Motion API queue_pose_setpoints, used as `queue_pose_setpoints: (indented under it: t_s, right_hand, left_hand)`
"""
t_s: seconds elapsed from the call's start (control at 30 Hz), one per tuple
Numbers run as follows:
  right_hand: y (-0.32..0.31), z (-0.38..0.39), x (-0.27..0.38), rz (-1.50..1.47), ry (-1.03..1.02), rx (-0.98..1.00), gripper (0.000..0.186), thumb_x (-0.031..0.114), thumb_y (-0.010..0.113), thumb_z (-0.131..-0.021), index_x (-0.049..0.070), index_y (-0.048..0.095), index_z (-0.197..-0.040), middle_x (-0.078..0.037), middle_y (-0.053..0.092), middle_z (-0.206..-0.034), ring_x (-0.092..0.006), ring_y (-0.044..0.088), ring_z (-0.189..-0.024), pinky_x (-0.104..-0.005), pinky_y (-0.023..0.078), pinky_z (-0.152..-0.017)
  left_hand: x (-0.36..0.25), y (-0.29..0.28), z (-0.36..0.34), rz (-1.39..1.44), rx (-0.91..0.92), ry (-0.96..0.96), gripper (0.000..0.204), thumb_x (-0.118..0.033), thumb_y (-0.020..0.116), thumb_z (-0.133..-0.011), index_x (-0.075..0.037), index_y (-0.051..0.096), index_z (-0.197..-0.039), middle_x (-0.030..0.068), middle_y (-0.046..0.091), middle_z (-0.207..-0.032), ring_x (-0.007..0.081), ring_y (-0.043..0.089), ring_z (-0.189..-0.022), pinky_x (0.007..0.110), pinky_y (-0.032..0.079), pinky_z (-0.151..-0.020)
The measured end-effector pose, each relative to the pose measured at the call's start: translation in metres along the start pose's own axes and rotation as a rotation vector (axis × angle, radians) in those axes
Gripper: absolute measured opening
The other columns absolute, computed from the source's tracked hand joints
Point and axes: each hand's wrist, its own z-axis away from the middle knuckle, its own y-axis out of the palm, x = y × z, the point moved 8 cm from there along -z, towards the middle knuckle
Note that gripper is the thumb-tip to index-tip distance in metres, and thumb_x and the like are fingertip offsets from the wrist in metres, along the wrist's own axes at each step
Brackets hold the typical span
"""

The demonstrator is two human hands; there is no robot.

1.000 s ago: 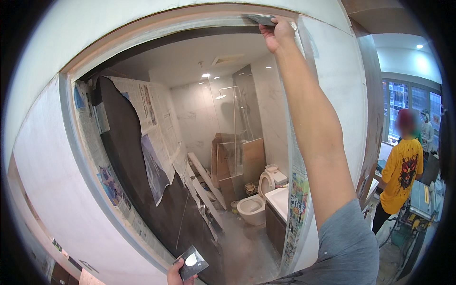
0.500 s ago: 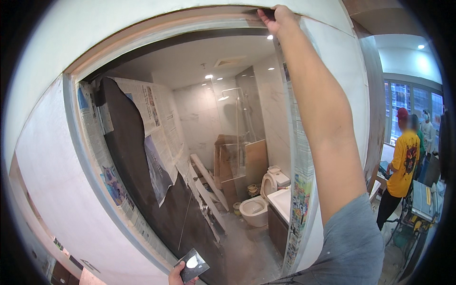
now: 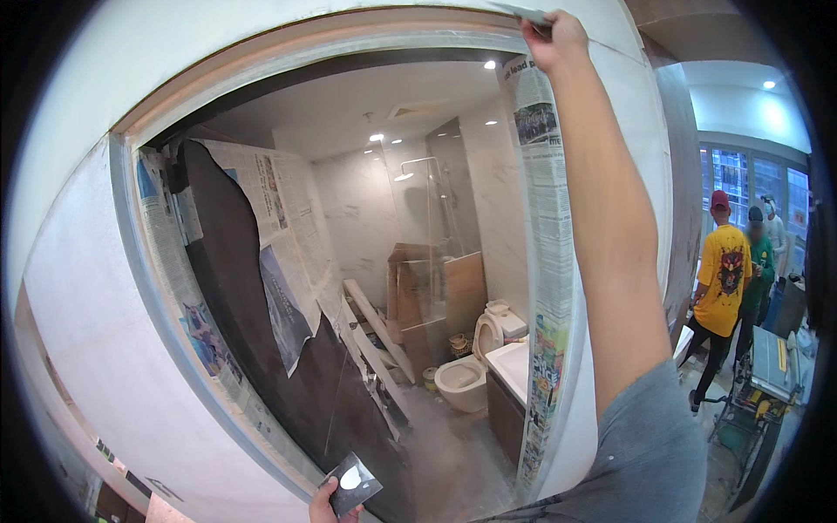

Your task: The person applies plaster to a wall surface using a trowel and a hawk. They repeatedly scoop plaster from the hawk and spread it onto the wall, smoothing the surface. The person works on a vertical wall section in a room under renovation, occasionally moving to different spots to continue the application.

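My right hand (image 3: pixel 562 44) is raised high to the top right corner of a doorway, closed on a thin grey putty scraper (image 3: pixel 530 15). The blade points left along the upper edge of the door frame (image 3: pixel 349 28); whether it touches the wall is hard to make out. Low in the view, my left hand (image 3: pixel 324 504) grips a dark, flat, square putty plate (image 3: pixel 359 495) that carries a white blob of putty (image 3: pixel 351 478). Its fingers are partly cut off by the lower edge.
Through the doorway are a toilet (image 3: pixel 462 375), a white basin (image 3: pixel 510 364), leaning boards (image 3: pixel 379 327) and a dark panel partly covered with newspaper (image 3: pixel 288 235). Newspaper lines the right jamb (image 3: pixel 547 200). At right, people stand near a window, one in a yellow shirt (image 3: pixel 725 270), beside a machine (image 3: pixel 774 370).
My right hand has shifted right along the top of the frame, and the scraper now shows more plainly. My left hand and the plate have hardly moved.
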Motion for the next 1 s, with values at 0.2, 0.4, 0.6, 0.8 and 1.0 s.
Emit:
queue_pose_setpoints:
  t_s: [0.2, 0.4, 0.6, 0.8, 1.0]
  right_hand:
    - [0.015, 0.261, -0.048, 0.123, -0.047, 0.066, 0.044, 0.013, 0.054, -0.097, 0.003, 0.049, -0.139, -0.012, 0.062, -0.120, -0.0258, 0.065, -0.105, -0.0459, 0.059, -0.077]
    - [0.006, 0.494, -0.111, 0.340, 0.509, 0.185, 0.056, 0.011, 0.057, -0.096, 0.005, 0.041, -0.150, -0.014, 0.061, -0.128, -0.0248, 0.070, -0.098, -0.0349, 0.063, -0.059]
    - [-0.018, 0.608, -0.156, 0.024, 1.051, -0.041, 0.065, 0.014, 0.060, -0.094, 0.007, 0.036, -0.154, -0.014, 0.061, -0.127, -0.0223, 0.071, -0.096, -0.0312, 0.060, -0.049]
    - [0.023, 0.619, -0.167, -0.033, 1.078, 0.025, 0.066, 0.017, 0.060, -0.094, 0.006, 0.036, -0.155, -0.013, 0.060, -0.126, -0.0181, 0.070, -0.092, -0.0275, 0.056, -0.044]
    - [0.027, 0.618, -0.166, 0.010, 1.078, 0.014, 0.064, 0.019, 0.060, -0.093, 0.002, 0.040, -0.152, -0.011, 0.063, -0.122, -0.0148, 0.070, -0.086, -0.0254, 0.053, -0.042]
  left_hand:
    - [-0.017, 0.020, 0.012, 0.153, -0.054, 0.148, 0.038, -0.022, 0.055, -0.098, 0.001, 0.059, -0.129, 0.0141, 0.071, -0.112, 0.0254, 0.073, -0.087, 0.033, 0.062, -0.054]
    - [-0.070, 0.112, -0.004, 0.050, 0.249, 0.374, 0.047, -0.032, 0.048, -0.107, -0.001, 0.048, -0.142, 0.0149, 0.065, -0.124, 0.0283, 0.069, -0.108, 0.043, 0.062, -0.074]
    - [-0.087, 0.134, -0.005, 0.165, 0.353, 0.545, 0.056, -0.030, 0.048, -0.106, 0.000, 0.035, -0.151, 0.0180, 0.052, -0.142, 0.0342, 0.058, -0.128, 0.053, 0.050, -0.107]
    - [-0.066, 0.135, -0.004, 0.045, 0.320, 0.775, 0.071, -0.050, 0.045, -0.108, -0.002, 0.029, -0.157, 0.0156, 0.046, -0.150, 0.0281, 0.051, -0.135, 0.044, 0.046, -0.109]
    - [-0.052, 0.132, 0.005, -0.399, 0.289, 0.928, 0.073, -0.049, 0.040, -0.109, 0.001, 0.023, -0.159, 0.0182, 0.041, -0.155, 0.0265, 0.044, -0.141, 0.041, 0.037, -0.115]
